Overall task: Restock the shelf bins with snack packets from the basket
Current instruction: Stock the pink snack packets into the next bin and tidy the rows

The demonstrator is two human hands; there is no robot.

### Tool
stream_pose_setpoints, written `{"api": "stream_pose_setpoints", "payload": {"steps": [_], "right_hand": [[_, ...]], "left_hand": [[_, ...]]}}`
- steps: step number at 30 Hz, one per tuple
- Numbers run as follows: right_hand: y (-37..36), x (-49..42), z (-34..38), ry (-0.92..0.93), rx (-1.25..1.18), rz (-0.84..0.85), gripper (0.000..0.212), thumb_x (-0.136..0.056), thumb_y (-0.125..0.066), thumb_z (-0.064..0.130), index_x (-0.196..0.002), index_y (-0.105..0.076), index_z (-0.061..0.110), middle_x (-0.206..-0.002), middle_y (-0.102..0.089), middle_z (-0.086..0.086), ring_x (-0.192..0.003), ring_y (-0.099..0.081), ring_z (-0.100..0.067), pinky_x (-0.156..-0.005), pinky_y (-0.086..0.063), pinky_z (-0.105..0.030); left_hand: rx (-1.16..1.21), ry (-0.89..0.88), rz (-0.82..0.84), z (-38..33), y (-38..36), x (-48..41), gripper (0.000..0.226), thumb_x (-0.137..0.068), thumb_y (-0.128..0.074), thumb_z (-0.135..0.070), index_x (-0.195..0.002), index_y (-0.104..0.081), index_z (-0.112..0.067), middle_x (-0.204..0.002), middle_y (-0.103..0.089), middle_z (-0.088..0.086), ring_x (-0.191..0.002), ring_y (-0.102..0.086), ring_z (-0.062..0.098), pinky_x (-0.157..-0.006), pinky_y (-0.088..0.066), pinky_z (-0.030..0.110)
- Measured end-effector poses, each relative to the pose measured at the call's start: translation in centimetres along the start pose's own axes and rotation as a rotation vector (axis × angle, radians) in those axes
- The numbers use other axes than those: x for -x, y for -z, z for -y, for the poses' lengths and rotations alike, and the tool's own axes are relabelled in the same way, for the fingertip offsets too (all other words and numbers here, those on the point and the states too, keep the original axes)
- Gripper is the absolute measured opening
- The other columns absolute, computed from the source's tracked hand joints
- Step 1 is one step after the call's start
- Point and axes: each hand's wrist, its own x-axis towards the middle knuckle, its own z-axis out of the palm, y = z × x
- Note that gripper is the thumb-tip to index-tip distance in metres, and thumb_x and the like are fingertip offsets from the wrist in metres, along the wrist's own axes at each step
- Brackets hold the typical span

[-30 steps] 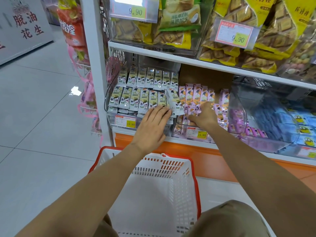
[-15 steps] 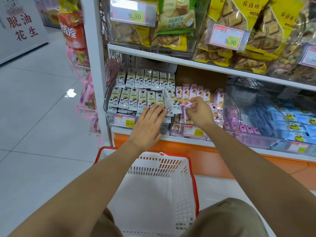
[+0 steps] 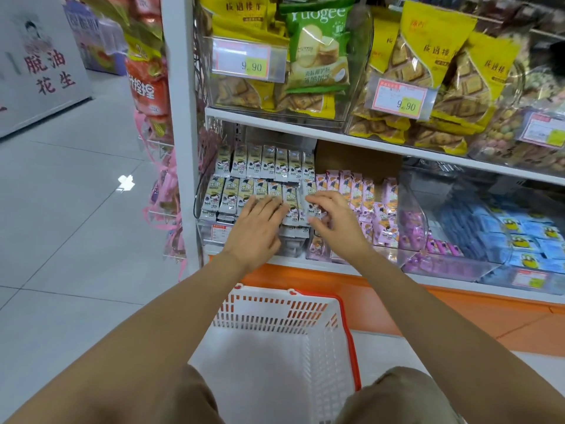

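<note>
White plastic mesh shows bare through the whole visible part of the basket (image 3: 275, 319), so I judge the stock is all out of it and the job is nearly done. Only squaring up seems left.

The cream packets (image 3: 232, 194) stand in two tight rows in the left bin (image 3: 211, 237), filling it from side to side. The left hand (image 3: 256, 228) lies flat on the front row, its grip apart, with straight fingers pressing the packets. The right hand (image 3: 336, 218) is at the right end of that row, beside the pink packets (image 3: 360, 191). Its fingers are bent and blurred, so I cannot tell whether the grip pinches a packet or only nudges one.

Room is tight. The upper shelf (image 3: 305, 130) hangs close above the back row, and the white post (image 3: 183, 148) shuts off the left side. The cream and pink rows touch, so a slip sideways could mix them. Pulling back toward the basket is the free way out.
</note>
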Motion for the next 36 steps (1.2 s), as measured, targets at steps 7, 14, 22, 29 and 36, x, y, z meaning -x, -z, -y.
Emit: {"api": "stream_pose_setpoints", "payload": {"steps": [7,14,22,29,36], "right_hand": [[-1.3,-1.8,0.4,-0.018,0.02,-0.07,0.034,-0.092,-0.064,0.022,-0.126,-0.06,0.02,-0.124,-0.048,0.004,-0.117,-0.048,-0.011,-0.105,-0.043,-0.038],[0.0,-3.1,0.3,-0.005,0.048,-0.091,0.031,-0.091,-0.065,0.027,-0.12,-0.064,0.018,-0.122,-0.049,0.005,-0.116,-0.043,-0.007,-0.102,-0.038,-0.03],[0.1,-6.6,0.5,-0.129,0.051,0.044,0.049,-0.098,-0.053,0.039,-0.144,-0.044,0.023,-0.154,-0.031,0.002,-0.141,-0.028,-0.016,-0.114,-0.026,-0.037],[1.5,-10.9,0.4,-0.282,0.051,0.096,0.05,-0.097,-0.058,0.033,-0.143,-0.046,0.018,-0.139,-0.051,-0.012,-0.112,-0.058,-0.023,-0.093,-0.046,-0.033],[0.4,-13.2,-0.4,-0.259,0.052,0.199,0.043,-0.093,-0.064,0.024,-0.135,-0.057,0.021,-0.145,-0.05,-0.001,-0.128,-0.051,-0.017,-0.096,-0.035,-0.018]], "left_hand": [[0.103,-0.076,-0.029,2.1,0.3,-0.7,0.054,-0.089,-0.046,-0.024,-0.141,-0.047,-0.011,-0.142,-0.049,0.008,-0.133,-0.042,0.026,-0.118,-0.022,0.044],[0.101,-0.004,-0.095,5.3,0.3,-1.6,0.046,-0.087,-0.051,-0.019,-0.133,-0.055,-0.01,-0.139,-0.052,0.012,-0.132,-0.044,0.032,-0.115,-0.025,0.048],[0.194,0.166,0.046,7.4,1.2,-3.5,0.077,-0.087,-0.009,-0.058,-0.149,-0.037,-0.022,-0.162,-0.018,0.007,-0.15,-0.009,0.025,-0.12,-0.005,0.046],[0.14,0.178,0.124,8.7,1.4,-7.6,0.053,-0.103,-0.035,-0.035,-0.155,-0.023,-0.03,-0.162,-0.017,0.008,-0.15,-0.004,0.029,-0.12,0.001,0.049],[0.123,0.253,0.272,9.6,0.7,-10.3,0.054,-0.103,-0.038,-0.038,-0.154,-0.019,-0.04,-0.162,-0.016,0.004,-0.15,-0.002,0.029,-0.115,-0.001,0.063]]}}
